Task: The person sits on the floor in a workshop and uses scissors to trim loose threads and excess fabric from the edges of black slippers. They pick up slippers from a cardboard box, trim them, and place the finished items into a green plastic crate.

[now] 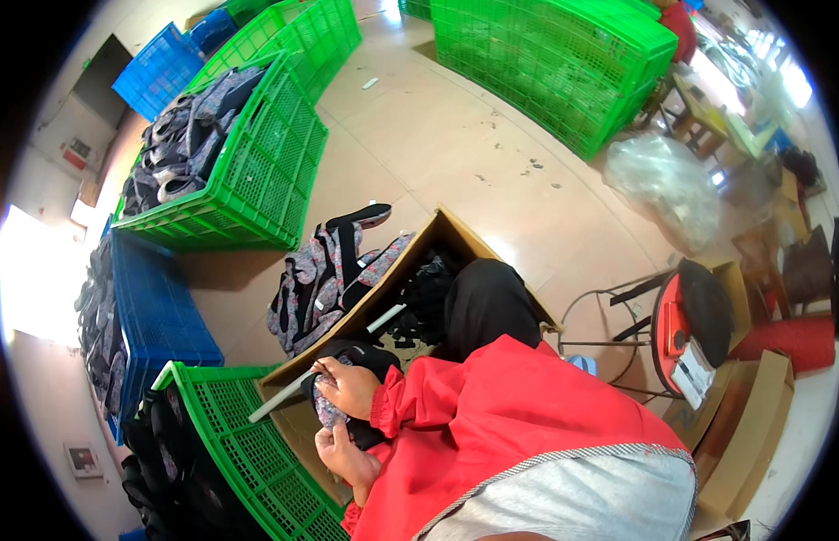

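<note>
A grey floral fabric piece with black parts [328,412] lies over my left knee, close to the rim of a cardboard box. My right hand [350,389] is closed on its upper part, fingers curled round the cloth. Lower down, my left hand [345,455] pinches the bottom edge of the same piece. A small dark tip shows by the right fingers; I cannot make out what it is. A white tube [279,398] passes close to the hands. Beyond the box [383,287], a pile of similar floral and black pieces [325,279] lies on the floor.
Left of me stand a green crate [230,451] and a blue crate [162,302] by dark pieces. Another green crate [257,171] holds more pieces. Green crates [545,72] are stacked far right, near a clear plastic bag [663,185]. A round red stool [669,334] stands at right.
</note>
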The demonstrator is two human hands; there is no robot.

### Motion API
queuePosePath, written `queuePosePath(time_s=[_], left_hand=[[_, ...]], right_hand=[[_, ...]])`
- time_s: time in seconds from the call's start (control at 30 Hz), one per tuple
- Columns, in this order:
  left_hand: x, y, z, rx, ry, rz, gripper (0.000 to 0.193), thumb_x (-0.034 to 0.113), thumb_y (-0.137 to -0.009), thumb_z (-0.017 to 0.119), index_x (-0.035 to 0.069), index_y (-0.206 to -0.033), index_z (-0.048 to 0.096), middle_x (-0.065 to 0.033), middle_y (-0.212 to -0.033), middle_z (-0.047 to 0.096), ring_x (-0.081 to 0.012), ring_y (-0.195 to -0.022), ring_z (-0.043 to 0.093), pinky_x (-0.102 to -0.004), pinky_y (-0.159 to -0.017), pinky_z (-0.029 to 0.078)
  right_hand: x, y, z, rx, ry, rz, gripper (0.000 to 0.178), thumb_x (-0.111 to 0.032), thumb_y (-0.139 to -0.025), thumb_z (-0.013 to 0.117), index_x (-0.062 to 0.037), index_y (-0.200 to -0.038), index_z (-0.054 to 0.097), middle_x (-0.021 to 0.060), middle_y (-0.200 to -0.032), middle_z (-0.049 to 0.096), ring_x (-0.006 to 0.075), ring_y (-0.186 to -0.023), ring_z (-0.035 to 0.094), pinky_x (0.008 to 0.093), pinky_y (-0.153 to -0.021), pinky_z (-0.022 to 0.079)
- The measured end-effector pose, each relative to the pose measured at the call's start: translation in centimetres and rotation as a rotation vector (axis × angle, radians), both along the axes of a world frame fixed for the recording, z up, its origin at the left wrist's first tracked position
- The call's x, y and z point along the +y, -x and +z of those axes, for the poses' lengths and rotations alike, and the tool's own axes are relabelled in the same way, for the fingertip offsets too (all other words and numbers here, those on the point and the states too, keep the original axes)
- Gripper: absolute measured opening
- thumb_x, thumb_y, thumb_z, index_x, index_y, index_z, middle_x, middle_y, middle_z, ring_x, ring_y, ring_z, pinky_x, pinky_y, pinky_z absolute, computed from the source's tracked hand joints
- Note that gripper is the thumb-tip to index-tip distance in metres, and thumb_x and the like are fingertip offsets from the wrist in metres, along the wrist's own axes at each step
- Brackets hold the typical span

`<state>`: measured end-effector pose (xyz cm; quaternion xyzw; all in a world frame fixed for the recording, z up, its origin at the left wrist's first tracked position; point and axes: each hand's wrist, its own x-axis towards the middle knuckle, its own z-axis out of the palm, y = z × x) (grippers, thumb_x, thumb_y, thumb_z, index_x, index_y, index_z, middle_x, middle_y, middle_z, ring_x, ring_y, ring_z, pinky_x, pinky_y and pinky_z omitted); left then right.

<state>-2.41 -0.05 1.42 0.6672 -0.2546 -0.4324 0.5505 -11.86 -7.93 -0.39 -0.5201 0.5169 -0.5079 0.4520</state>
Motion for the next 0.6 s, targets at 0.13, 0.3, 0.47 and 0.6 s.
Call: queuePosePath(time_s=[0.13,0.3,0.47,0.6], left_hand=[[-0.2,0.0,-1.7,-0.274,0.118,0.054,0.01,0.004,-0.087,0.062,0.004,-0.084,0.053,0.0043,-0.073,0.05,-0.0044,-0.06,0.043,-0.0213,-0.054,0.036],[-0.6,-0.3,-0.1,-0.836,0.145,0.039,0.013,-0.001,-0.079,0.061,0.0,-0.079,0.048,-0.0047,-0.073,0.045,-0.0177,-0.063,0.04,-0.0324,-0.059,0.037],[-2.0,-1.5,1.0,-1.209,0.318,-0.022,0.023,-0.004,-0.073,0.06,0.002,-0.07,0.038,-0.0112,-0.073,0.04,-0.0308,-0.068,0.042,-0.0411,-0.063,0.036],[-2.8,-2.3,1.5,-1.45,0.36,-0.052,0.021,-0.003,-0.071,0.061,0.001,-0.07,0.04,-0.0127,-0.072,0.041,-0.0339,-0.071,0.044,-0.0449,-0.067,0.037]], right_hand=[[0.1,-0.4,0.1,-0.021,0.002,-0.037,0.032,-0.019,-0.089,0.059,-0.0059,-0.117,0.055,0.0149,-0.101,0.069,0.0328,-0.092,0.067,0.0396,-0.08,0.053],[0.8,-0.2,-0.1,-0.122,-0.078,0.047,0.035,-0.02,-0.089,0.058,-0.0026,-0.119,0.051,0.0191,-0.107,0.067,0.0374,-0.1,0.064,0.0414,-0.087,0.051],[1.4,-0.5,-1.2,-0.23,-0.06,0.014,0.039,-0.014,-0.087,0.062,-0.0018,-0.122,0.049,0.0185,-0.113,0.064,0.0361,-0.106,0.062,0.0399,-0.093,0.047],[1.7,-0.6,-2.0,-0.236,-0.099,0.061,0.048,-0.009,-0.082,0.068,-0.0026,-0.125,0.047,0.0156,-0.118,0.061,0.0326,-0.112,0.059,0.0362,-0.098,0.045]])
